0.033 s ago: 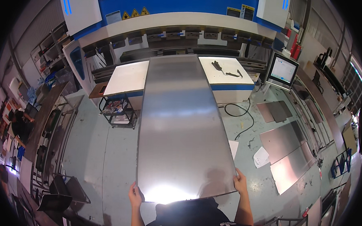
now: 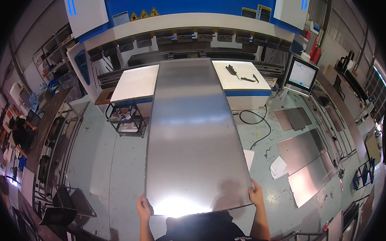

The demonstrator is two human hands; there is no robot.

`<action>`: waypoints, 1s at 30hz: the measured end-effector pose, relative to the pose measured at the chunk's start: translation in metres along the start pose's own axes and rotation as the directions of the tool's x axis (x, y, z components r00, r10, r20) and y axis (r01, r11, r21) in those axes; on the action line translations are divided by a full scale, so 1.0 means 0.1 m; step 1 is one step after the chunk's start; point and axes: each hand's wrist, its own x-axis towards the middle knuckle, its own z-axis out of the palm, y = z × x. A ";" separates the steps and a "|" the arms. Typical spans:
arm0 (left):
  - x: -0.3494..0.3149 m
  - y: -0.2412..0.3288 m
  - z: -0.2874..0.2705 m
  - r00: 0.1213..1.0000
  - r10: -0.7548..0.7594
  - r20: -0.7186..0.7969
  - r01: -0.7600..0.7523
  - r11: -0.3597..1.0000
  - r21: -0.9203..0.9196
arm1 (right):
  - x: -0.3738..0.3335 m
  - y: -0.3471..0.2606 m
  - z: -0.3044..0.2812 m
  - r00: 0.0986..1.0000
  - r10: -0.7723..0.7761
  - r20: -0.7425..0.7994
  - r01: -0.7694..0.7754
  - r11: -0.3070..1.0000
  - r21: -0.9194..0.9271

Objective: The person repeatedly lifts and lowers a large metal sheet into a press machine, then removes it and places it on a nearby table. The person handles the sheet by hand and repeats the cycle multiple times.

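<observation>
A long grey metal sheet (image 2: 194, 150) stretches from my body to the large blue and white bending machine (image 2: 188, 23). My left hand (image 2: 144, 208) grips the near left corner, and my right hand (image 2: 255, 193) is closed on the right edge close to the near corner. The far end lies between a white left support table (image 2: 136, 81) and a white right support table (image 2: 242, 81), reaching in under the machine's row of clamps. Parts of my fingers are hidden beneath the sheet. Its near edge is at my dark shirt.
Black-handled tools (image 2: 232, 72) lie on the right table. A screen on a stand (image 2: 301, 75) is beside it. A small black cart (image 2: 126, 119) stands below the left table. Flat sheets (image 2: 307, 155) and a cable (image 2: 266, 123) lie on the floor at right. Another person (image 2: 22, 132) is far left.
</observation>
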 end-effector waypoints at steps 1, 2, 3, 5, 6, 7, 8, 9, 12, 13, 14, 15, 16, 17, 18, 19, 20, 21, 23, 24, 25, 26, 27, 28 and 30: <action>0.11 0.02 0.05 0.999 0.035 -0.014 -0.035 0.999 -0.011 | 0.12 -0.06 0.01 0.999 -0.040 -0.006 0.040 0.999 0.029; 0.13 0.02 0.04 0.994 0.104 -0.022 -0.105 0.994 -0.041 | 0.15 -0.10 0.01 1.000 0.004 0.009 -0.004 1.000 0.002; 0.18 0.02 0.06 1.000 0.024 -0.008 -0.024 1.000 -0.014 | 0.19 -0.14 0.01 1.000 0.006 0.013 -0.006 1.000 0.002; 0.20 0.02 0.06 0.993 -0.114 0.020 0.114 0.993 0.010 | 0.22 -0.19 0.00 0.999 0.026 0.029 -0.027 1.000 0.006; 0.21 0.01 0.07 0.998 -0.067 0.022 0.067 0.998 -0.005 | 0.22 -0.21 0.00 0.998 0.041 0.037 -0.042 0.999 0.014; 0.19 -0.01 0.07 0.997 -0.068 0.021 0.068 0.998 -0.005 | 0.21 -0.21 -0.01 0.995 0.093 0.044 -0.093 0.995 0.017; 0.19 -0.02 0.08 0.996 -0.084 0.018 0.084 0.996 -0.012 | 0.21 -0.20 0.00 0.998 0.047 0.038 -0.047 0.999 0.004; 0.18 -0.04 0.08 0.998 -0.070 0.009 0.070 0.997 -0.013 | 0.20 -0.18 0.00 0.999 0.035 0.034 -0.035 0.999 -0.014; 0.16 -0.10 0.12 0.996 -0.084 -0.035 0.083 0.996 -0.020 | 0.21 -0.10 0.04 0.999 -0.026 0.019 0.026 1.000 -0.017; 0.16 -0.12 0.14 0.995 -0.092 -0.050 0.091 0.996 -0.009 | 0.21 -0.07 0.06 1.000 -0.027 0.008 0.027 1.000 -0.008; 0.17 -0.13 0.15 0.993 -0.099 -0.064 0.099 0.995 0.001 | 0.22 -0.04 0.08 0.999 0.040 -0.012 -0.040 0.999 -0.013; 0.17 -0.15 0.16 0.988 -0.138 -0.068 0.137 0.990 -0.016 | 0.23 -0.01 0.08 1.000 -0.026 -0.004 0.026 1.000 0.016; 0.18 -0.17 0.16 0.982 -0.178 -0.069 0.176 0.984 -0.033 | 0.23 0.02 0.08 1.000 -0.021 -0.005 0.021 0.999 0.030; 0.18 -0.19 0.16 0.965 -0.251 -0.075 0.249 0.968 -0.037 | 0.23 0.04 0.08 0.999 0.041 -0.009 -0.041 0.999 0.028; 0.19 -0.20 0.16 0.968 -0.238 -0.074 0.234 0.970 -0.057 | 0.23 0.07 0.07 1.000 0.024 0.013 -0.025 0.998 0.053; 0.19 -0.21 0.16 0.963 -0.260 -0.077 0.255 0.965 -0.064 | 0.24 0.09 0.06 0.997 0.065 0.032 -0.067 0.996 0.061; 0.20 -0.21 0.15 0.955 -0.287 -0.077 0.282 0.957 -0.066 | 0.25 0.10 0.05 0.989 0.144 0.041 -0.147 0.988 0.055; 0.21 -0.20 0.15 0.963 -0.254 -0.087 0.251 0.967 -0.046 | 0.27 0.10 0.05 0.990 0.134 0.054 -0.136 0.989 0.054; 0.25 -0.13 0.16 0.975 -0.200 -0.094 0.202 0.979 0.007 | 0.36 0.03 0.06 0.974 0.225 0.030 -0.225 0.974 0.001; 0.29 -0.07 0.18 0.980 -0.120 -0.157 0.138 0.984 0.110 | 0.42 -0.04 0.10 0.994 0.066 -0.086 -0.073 0.993 -0.088; 0.33 0.02 0.22 0.977 -0.034 -0.210 0.080 0.973 0.215 | 0.50 -0.15 0.18 0.976 -0.078 -0.205 0.033 0.976 -0.215; 0.38 0.14 0.26 0.967 0.020 -0.255 0.067 0.943 0.327 | 0.56 -0.28 0.24 0.943 -0.147 -0.298 0.036 0.937 -0.348; 0.42 0.29 0.31 0.958 0.109 -0.264 -0.029 0.957 0.289 | 0.62 -0.46 0.29 0.910 -0.221 -0.351 0.133 0.957 -0.258; 0.50 0.47 0.39 0.942 0.173 -0.288 -0.095 0.959 0.267 | 0.70 -0.67 0.35 0.892 -0.208 -0.402 0.153 0.975 -0.164; 0.64 0.89 0.62 0.986 0.011 -0.168 -0.049 0.973 -0.224 | 0.78 -1.16 0.54 0.971 0.064 -0.229 0.109 0.738 0.666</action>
